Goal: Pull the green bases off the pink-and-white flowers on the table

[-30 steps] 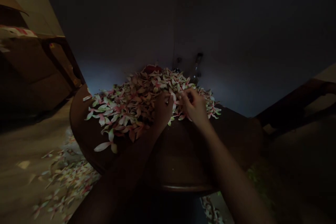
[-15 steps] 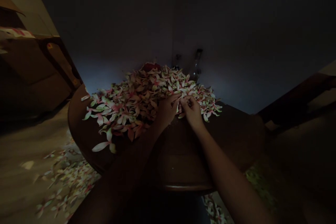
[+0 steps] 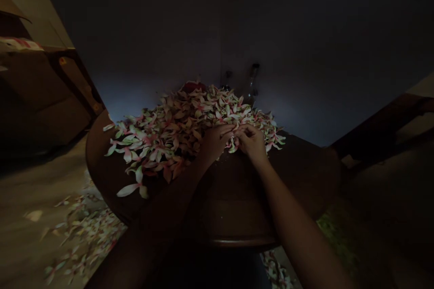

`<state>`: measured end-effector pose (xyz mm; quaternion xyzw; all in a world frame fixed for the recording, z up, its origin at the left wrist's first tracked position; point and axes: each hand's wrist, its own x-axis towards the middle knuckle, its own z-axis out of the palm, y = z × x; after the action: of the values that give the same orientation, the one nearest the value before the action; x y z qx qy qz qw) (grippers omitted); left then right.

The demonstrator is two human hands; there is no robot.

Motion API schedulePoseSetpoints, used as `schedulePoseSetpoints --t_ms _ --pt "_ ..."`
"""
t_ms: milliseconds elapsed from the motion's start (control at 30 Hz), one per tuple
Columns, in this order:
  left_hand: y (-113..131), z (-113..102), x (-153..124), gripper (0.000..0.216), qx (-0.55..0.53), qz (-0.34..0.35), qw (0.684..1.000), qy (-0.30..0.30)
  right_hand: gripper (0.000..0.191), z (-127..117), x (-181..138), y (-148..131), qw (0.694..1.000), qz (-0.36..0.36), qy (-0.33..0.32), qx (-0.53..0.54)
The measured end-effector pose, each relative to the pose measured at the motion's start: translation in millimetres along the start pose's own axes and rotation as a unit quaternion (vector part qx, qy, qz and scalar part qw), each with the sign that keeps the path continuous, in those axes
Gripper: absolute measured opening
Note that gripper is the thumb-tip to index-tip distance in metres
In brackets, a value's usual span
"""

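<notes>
Left hand (image 3: pixel 213 144): fingers narrowed at the heap's near edge; hold unclear.
Right hand (image 3: pixel 251 142): narrow pinch just beside my left; cannot tell what it holds.
Pink-and-white flower heap (image 3: pixel 176 137): mid-frame, stretching leftward, nearer my left hand, on a dark round wooden table (image 3: pixel 305 176).

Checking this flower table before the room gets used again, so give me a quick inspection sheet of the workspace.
Surface: round dark wooden table, flowers heaped on it.
Job's things: pink-and-white flowers in a loose pile.
Clutter: glass bottle and red object behind the pile; fallen flowers on the floor.
Hands: left hand and right hand meet at the pile's near edge; grip unclear.
Cables: nothing seen.
Surroundings: dim room, wall behind, wooden furniture at right.
</notes>
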<state>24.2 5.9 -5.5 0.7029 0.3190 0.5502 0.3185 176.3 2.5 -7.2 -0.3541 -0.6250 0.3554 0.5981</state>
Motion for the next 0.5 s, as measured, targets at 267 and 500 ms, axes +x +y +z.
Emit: schedulePoseSetpoints --t_ms 267,500 --pt "8 -3 0 0.030 -0.024 -0.034 0.999 -0.005 0.024 -3 2 2 0.999 -0.013 0.006 -0.035" --pt "4 -3 1 0.027 0.005 -0.011 1.000 0.007 0.023 -1 -3 -10 0.979 -0.058 0.021 -0.195"
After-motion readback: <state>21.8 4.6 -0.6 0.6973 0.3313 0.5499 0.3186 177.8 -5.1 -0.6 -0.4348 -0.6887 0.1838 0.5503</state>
